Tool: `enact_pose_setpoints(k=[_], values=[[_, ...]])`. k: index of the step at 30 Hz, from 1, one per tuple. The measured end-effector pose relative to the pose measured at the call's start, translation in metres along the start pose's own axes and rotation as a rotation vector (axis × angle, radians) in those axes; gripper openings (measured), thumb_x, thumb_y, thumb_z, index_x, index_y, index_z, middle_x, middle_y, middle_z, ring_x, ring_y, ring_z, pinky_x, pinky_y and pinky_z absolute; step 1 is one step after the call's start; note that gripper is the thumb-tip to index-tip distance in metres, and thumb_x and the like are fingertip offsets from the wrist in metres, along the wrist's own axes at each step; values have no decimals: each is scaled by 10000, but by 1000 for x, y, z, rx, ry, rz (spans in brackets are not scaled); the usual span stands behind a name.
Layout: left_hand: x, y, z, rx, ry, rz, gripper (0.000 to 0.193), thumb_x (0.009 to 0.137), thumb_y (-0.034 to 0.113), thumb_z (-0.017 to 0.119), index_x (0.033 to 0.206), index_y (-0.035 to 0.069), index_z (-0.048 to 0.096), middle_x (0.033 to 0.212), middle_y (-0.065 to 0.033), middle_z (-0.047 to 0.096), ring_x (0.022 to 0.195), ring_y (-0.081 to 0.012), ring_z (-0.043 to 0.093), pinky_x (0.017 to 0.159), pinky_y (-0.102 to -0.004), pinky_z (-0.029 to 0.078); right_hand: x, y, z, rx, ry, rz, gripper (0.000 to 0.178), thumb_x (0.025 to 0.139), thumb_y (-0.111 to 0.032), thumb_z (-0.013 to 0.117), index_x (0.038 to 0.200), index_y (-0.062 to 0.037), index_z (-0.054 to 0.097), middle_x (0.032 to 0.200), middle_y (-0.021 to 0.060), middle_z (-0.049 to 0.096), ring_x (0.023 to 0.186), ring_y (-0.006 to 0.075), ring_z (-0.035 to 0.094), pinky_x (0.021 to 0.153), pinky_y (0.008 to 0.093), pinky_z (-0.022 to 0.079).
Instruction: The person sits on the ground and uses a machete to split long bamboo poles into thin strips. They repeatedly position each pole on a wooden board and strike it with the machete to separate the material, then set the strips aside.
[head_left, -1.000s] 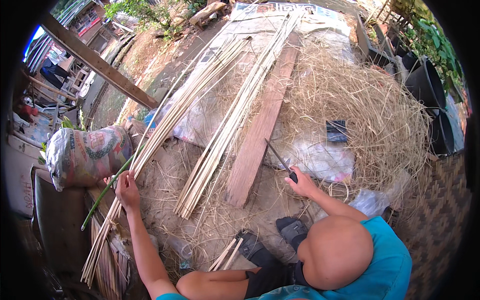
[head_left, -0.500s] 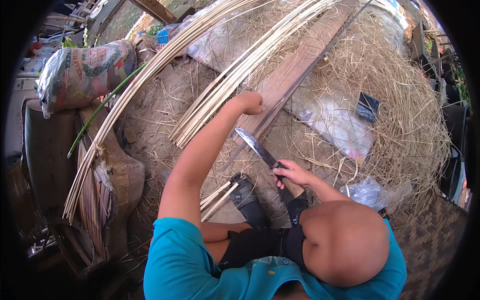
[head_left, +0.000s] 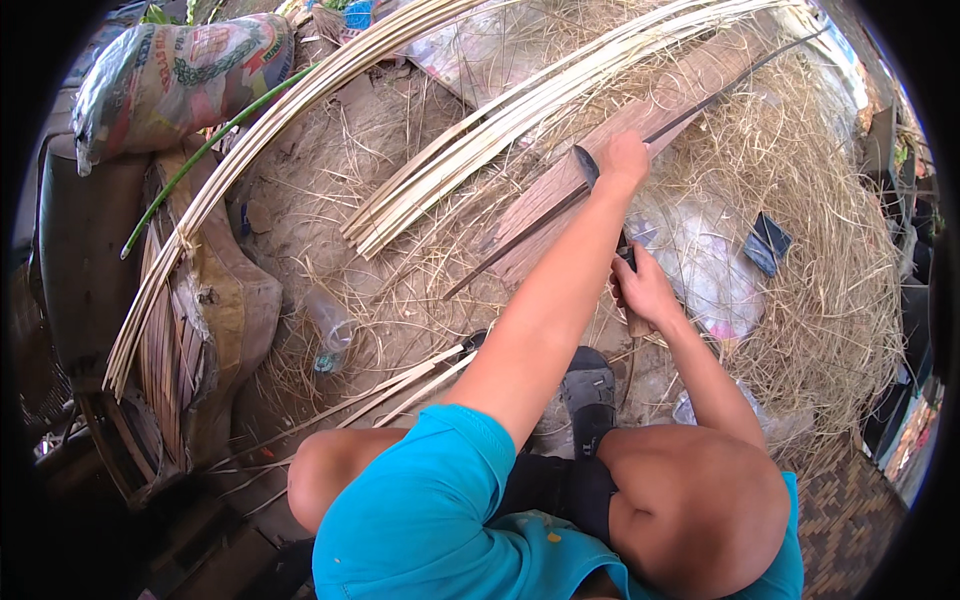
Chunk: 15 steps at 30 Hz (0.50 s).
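- Fingers of the left hand (head_left: 625,158) are clenched, with no gap showing, and appear to be wrapped around a long, thin, dark strip (head_left: 520,240) that comes out on both sides of the fist; the fingertips themselves are hidden

- Fingers of the right hand (head_left: 650,285), right of centre in the frame, curl firmly around the grip of a knife with a dark metal blade and a brown wooden handle (head_left: 586,167)

- What has just changed is the left hand's place: a second ago it is on the bowed bundle of pale, slender split strips (head_left: 192,225) in the left of the frame, and now it is in the upper centre-right, away from that bundle

- The knife has shifted too; half a second ago most of the blade shows, while now the left forearm crosses over part of it and the tip lies just beside the fist; whether the blade touches the dark strip, I cannot tell

- So the dark strip now seems to be the piece being handled, with both hands gathered near it

- It slants from the centre to the upper right of the frame, across the flat, reddish-brown wooden board (head_left: 690,85), its lower end reaching past the board's near end
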<state>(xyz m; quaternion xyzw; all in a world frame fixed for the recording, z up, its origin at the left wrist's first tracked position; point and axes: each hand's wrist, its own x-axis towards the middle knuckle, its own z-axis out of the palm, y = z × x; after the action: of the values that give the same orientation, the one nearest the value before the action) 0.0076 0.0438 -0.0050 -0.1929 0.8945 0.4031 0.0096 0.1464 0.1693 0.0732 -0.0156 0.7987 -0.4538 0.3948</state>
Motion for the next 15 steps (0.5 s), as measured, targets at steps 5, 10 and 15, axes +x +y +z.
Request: enact_pose_setpoints(k=[5,10,15], values=[[6,-1,-3,7,20,34,310,951,252,674,1165,28,665,1094,-224,706,1015,-429,685,883,-508,547,-26,30,61,222,-261,-31,336,1035,-229,544,1216,53,527,705,78,632,560,132,609,499,308,519],[-5,9,2,14,-8,18,274,983,259,632,1152,44,625,1025,-203,708,1037,-403,672,876,-516,540,-20,29,48,164,-536,45,268,1023,-184,518,1095,41,645,760,62,674,606,117,629,548,301,534],[-4,2,9,10,102,47,296,993,308,617,1162,65,597,1064,-202,708,1075,-397,662,894,-529,524,-73,-21,77,-177,-898,-59,257,1015,-195,518,960,17,653,733,44,653,593,114,609,556,293,528]])
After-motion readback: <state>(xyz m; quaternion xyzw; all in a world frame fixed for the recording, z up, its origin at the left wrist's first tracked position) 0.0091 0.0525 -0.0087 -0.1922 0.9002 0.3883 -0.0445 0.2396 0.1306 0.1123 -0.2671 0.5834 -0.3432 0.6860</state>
